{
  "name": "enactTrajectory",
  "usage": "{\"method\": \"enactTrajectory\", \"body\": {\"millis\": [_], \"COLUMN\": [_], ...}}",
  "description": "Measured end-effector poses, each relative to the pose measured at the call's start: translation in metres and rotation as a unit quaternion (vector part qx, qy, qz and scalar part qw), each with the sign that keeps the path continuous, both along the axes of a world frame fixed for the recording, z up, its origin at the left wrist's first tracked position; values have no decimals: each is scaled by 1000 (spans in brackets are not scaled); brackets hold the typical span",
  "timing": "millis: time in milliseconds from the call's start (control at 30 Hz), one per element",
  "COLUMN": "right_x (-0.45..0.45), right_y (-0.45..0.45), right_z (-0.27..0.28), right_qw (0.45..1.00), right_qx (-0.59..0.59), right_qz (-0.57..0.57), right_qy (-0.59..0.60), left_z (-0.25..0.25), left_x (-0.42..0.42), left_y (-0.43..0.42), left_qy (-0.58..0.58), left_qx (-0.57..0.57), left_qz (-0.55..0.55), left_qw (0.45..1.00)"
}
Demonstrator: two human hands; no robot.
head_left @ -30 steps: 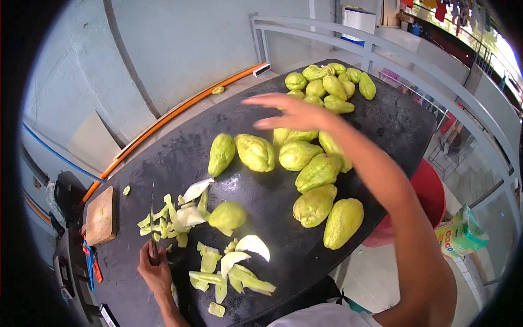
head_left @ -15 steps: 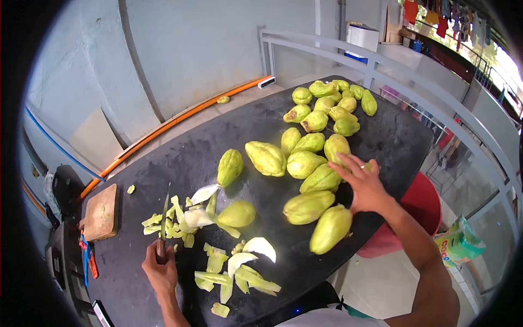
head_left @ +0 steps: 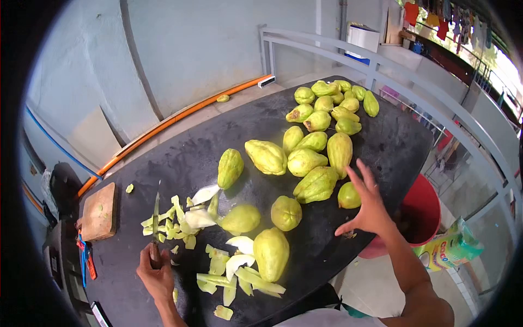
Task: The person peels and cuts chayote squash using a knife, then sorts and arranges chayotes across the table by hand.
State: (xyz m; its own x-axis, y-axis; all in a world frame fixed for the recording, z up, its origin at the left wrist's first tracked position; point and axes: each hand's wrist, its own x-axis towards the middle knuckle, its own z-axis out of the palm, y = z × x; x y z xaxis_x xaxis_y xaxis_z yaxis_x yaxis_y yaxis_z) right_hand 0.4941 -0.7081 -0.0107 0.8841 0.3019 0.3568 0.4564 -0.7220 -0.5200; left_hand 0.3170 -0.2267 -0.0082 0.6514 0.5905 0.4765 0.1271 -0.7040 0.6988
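My left hand [head_left: 156, 272] is wrapped round the brown handle of a knife [head_left: 156, 212], its blade pointing up and away beside a heap of green peels [head_left: 173, 220]. My right hand [head_left: 370, 210] has its fingers spread over the table, close to a small chayote [head_left: 348, 195]. Several chayotes lie in front of it, among them a ridged chayote [head_left: 316, 184]. A rounder chayote [head_left: 286, 213] and a long chayote [head_left: 271, 254] rest nearer the middle, the long one touching pale cut slices [head_left: 239, 263]. A smooth chayote [head_left: 241, 219] sits by more white pieces [head_left: 200, 218].
A wooden chopping board [head_left: 100, 211] lies at the left of the black table [head_left: 180, 152]. A pile of chayotes [head_left: 324, 103] is at the far end. Off the right edge stand a red bucket [head_left: 427, 210] and a green bag [head_left: 449, 245]. A grey railing [head_left: 436, 73] runs behind.
Two chayotes near my right hand have moved left, towards the slices. Others beside them have shifted a little, and a small one now shows by my fingers. The knife remains in my left hand.
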Motion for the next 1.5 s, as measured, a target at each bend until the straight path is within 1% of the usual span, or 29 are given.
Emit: {"method": "enactTrajectory", "body": {"millis": [67, 133, 200, 233, 300, 333, 400, 433, 467, 500, 533, 567, 600, 667, 700, 800, 900, 967, 1000, 1033, 1067, 1100, 1167, 1200, 1300, 1333, 1433, 1467, 1500], "right_x": [-2, -2, 7, 14, 24, 30, 48, 71, 110, 155, 200, 271, 329, 437, 468, 519, 568, 565, 568, 564, 569, 552, 496, 502, 473, 472, 426, 419, 415], "right_y": [15, 42, 63, 76, 100, 99, 99, 88, 75, 58, 42, 20, -3, -45, -54, -54, -63, -59, -62, -63, -63, -62, -46, -50, -46, -46, -34, -28, -24], "right_z": [-8, -3, -8, -11, -6, 1, 25, 38, 47, 65, 77, 70, 69, 46, 40, 17, -17, -4, -3, -2, -18, -13, 11, -7, -11, -11, -8, -15, -24], "right_qw": [999, 993, 987, 983, 973, 965, 945, 934, 926, 924, 959, 975, 986, 998, 995, 994, 985, 977, 972, 965, 971, 972, 974, 981, 977, 975, 979, 980, 982], "right_qx": [-17, -41, -2, 3, -35, -39, -43, -4, 31, 135, 160, 138, 90, -15, -72, -26, -57, -67, -67, -66, -75, -80, -85, -73, -77, -46, -35, -34, -34], "right_qz": [28, 57, 129, 168, 221, 255, 323, 345, 340, 347, 232, 138, 64, -18, -61, -77, -100, -82, -74, -68, -112, -88, -40, -51, -58, 12, -1, 0, 2], "right_qy": [-42, -93, -92, -66, -56, -51, -42, -94, -160, -90, -38, -104, -127, -61, -18, 75, 128, 185, 214, 245, 198, 203, 205, 171, 188, 215, 200, 194, 187], "left_z": [3, 4, -1, -4, -9, -10, -10, -14, -29, -31, -31, -32, -40, -33, -24, -33, -35, -35, -39, -41, -42, -39, -39, -38, -29, -31, -30, -26, -26], "left_x": [1, 4, 5, 6, 8, 7, 8, 8, 9, 10, 11, 12, 14, 25, 31, 29, 21, 19, 19, 15, 10, 11, 16, 17, 23, 19, 21, 18, 17], "left_y": [-8, -14, -11, -12, -9, -2, 2, 3, 18, 24, 27, 36, 45, 40, 31, 42, 47, 48, 55, 58, 62, 59, 53, 50, 34, 38, 27, 23, 21], "left_qy": [1, 15, 34, 24, 7, 9, 7, 5, -40, -45, -50, -55, -55, -67, -78, -59, -51, -38, -53, -40, -27, -14, -31, -40, -38, -23, -48, -30, -39], "left_qx": [-11, -16, -16, -20, -22, -22, -9, -6, 8, 6, 4, 3, -22, -57, -66, -45, -37, -21, -16, -25, -35, -47, -62, -71, -64, -97, -59, -97, -89], "left_qz": [1, -2, -6, -8, -12, -32, 12, 38, 21, 17, 13, 9, 26, 56, 68, 84, 104, 121, 119, 126, 132, 136, 116, 106, 78, 73, 28, 28, 18], "left_qw": [1000, 1000, 999, 999, 1000, 999, 1000, 999, 999, 999, 999, 998, 998, 995, 992, 994, 993, 992, 991, 991, 990, 989, 991, 991, 994, 992, 997, 994, 995]}}
